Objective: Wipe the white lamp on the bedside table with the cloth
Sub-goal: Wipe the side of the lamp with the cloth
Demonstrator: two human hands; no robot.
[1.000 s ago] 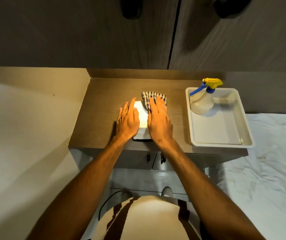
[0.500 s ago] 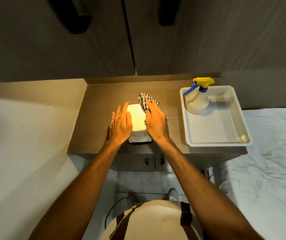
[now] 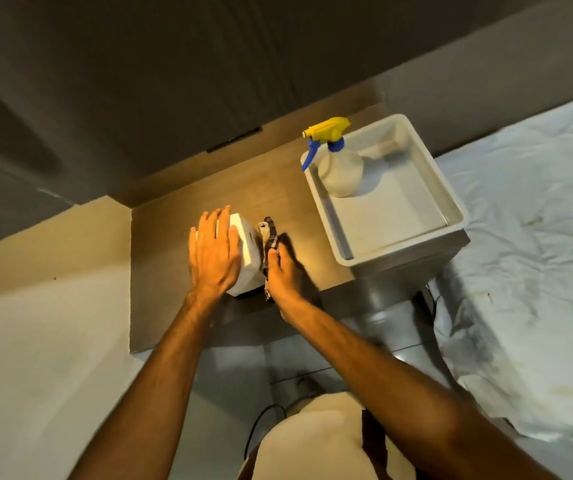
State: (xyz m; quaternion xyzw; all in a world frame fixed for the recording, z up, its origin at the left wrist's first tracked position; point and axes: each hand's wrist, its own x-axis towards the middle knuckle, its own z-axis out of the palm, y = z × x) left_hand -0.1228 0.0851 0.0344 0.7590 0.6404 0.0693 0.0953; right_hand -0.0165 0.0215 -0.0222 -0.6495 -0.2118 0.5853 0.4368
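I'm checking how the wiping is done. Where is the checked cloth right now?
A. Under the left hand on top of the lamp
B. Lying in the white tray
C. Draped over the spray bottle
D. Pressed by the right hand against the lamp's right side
D: the right hand holds the cloth against the right side of the lamp, while the left hand lies flat on the lamp's top without it.

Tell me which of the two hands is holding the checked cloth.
The right hand holds the checked cloth, pressing it against the right side of the white box-shaped lamp. The left hand lies flat and bare on the lamp's top.
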